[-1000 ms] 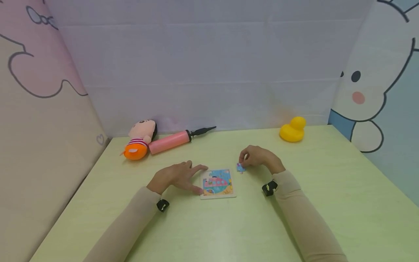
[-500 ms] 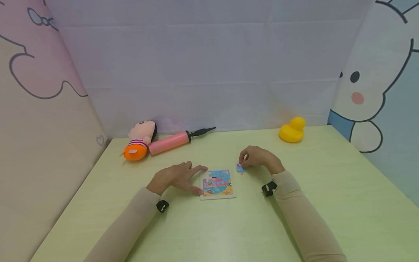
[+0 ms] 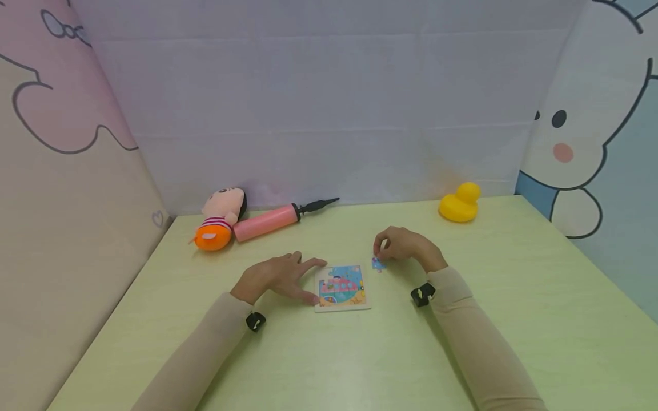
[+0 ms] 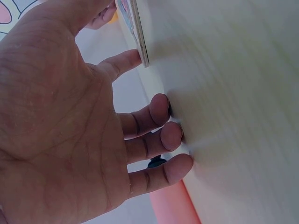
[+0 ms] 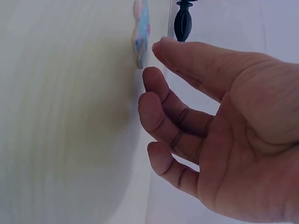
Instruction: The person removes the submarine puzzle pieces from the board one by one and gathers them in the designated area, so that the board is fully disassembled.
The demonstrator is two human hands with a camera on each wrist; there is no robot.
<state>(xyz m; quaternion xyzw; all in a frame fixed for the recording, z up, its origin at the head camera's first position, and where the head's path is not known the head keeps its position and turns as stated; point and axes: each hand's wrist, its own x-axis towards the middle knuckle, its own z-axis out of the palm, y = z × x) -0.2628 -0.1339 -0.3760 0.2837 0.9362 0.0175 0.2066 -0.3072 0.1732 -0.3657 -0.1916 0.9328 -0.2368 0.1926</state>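
Observation:
A small square jigsaw puzzle (image 3: 341, 288) in a pale frame lies flat on the table, with a pale bare patch at its upper left. My left hand (image 3: 277, 278) spreads its thumb and forefinger against the frame's left side; in the left wrist view the forefinger touches the frame's edge (image 4: 139, 32). To the right of the frame lies a loose blue and pink puzzle piece (image 3: 378, 264). My right hand (image 3: 406, 245) hovers just above it, fingers loosely bent. In the right wrist view a slim gap separates the thumb tip from the puzzle piece (image 5: 141, 35).
A doll (image 3: 220, 220) with an orange lower body lies at the back left, beside a pink hand pump (image 3: 267, 222) with a black nozzle. A yellow rubber duck (image 3: 460, 203) sits at the back right. Cloth-covered walls (image 3: 329, 114) enclose the table (image 3: 339, 359).
My right fingertips have risen slightly off the puzzle piece, which shows more of itself. My left hand and the puzzle frame stay where they were.

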